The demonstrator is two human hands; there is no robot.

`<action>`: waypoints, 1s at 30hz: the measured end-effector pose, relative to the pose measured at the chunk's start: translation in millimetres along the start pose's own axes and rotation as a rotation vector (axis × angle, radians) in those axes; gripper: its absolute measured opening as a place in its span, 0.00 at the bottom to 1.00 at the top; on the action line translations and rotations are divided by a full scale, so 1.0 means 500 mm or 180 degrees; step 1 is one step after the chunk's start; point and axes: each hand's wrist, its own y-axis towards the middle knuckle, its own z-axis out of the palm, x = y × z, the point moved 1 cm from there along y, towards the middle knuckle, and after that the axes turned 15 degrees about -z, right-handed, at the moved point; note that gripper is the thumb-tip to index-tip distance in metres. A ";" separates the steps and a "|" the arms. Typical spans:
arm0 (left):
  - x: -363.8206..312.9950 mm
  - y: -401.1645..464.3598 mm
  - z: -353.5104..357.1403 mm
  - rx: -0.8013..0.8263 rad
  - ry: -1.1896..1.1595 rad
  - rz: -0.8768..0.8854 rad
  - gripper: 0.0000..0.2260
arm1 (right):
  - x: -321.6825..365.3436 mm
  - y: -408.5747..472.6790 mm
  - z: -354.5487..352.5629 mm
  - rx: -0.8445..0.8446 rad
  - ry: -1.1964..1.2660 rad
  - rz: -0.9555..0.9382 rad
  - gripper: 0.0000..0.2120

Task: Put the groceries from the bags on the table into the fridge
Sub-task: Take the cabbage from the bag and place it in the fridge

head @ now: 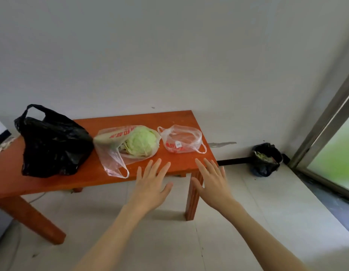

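Observation:
Three bags sit on an orange wooden table (87, 173). A full black plastic bag (52, 141) stands at the left. In the middle lies a clear bag (113, 155) with red print, holding a pale green cabbage (141, 141). A smaller clear bag (182, 138) with red print and reddish contents lies at the right. My left hand (152, 184) stretches out with straight, spread fingers over the table's front edge, just short of the cabbage bag. My right hand (212, 180) is also flat and spread, near the table's front right corner. Neither hand holds anything. No fridge is in view.
A white wall runs behind the table. A small bin lined with a black bag (265, 159) stands on the pale tiled floor at the right corner. A glass door with a metal frame (326, 130) fills the right edge. Papers (3, 143) lie at the table's far left.

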 end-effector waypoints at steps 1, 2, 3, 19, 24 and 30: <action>0.012 0.032 -0.006 -0.0070 -0.0024 -0.0021 0.27 | -0.002 0.037 0.004 -0.0025 0.0015 -0.0046 0.29; 0.025 0.061 -0.010 -0.0136 -0.0051 -0.0041 0.27 | -0.004 0.073 0.007 -0.0055 0.0029 -0.0099 0.29; 0.038 0.087 -0.012 -0.0174 -0.0083 -0.0068 0.27 | -0.004 0.107 0.010 -0.0066 0.0057 -0.0145 0.29; 0.300 0.483 0.080 0.0418 -0.1367 -0.0797 0.20 | 0.065 0.553 0.206 -0.0019 0.1666 -0.0153 0.17; 0.380 0.600 0.082 0.0357 -0.1285 -0.0561 0.21 | 0.044 0.666 0.263 0.0122 0.1731 0.0816 0.24; 0.406 0.726 0.036 -0.0032 -0.0576 -0.0042 0.21 | 0.002 0.742 0.269 -0.0010 0.1291 0.1004 0.26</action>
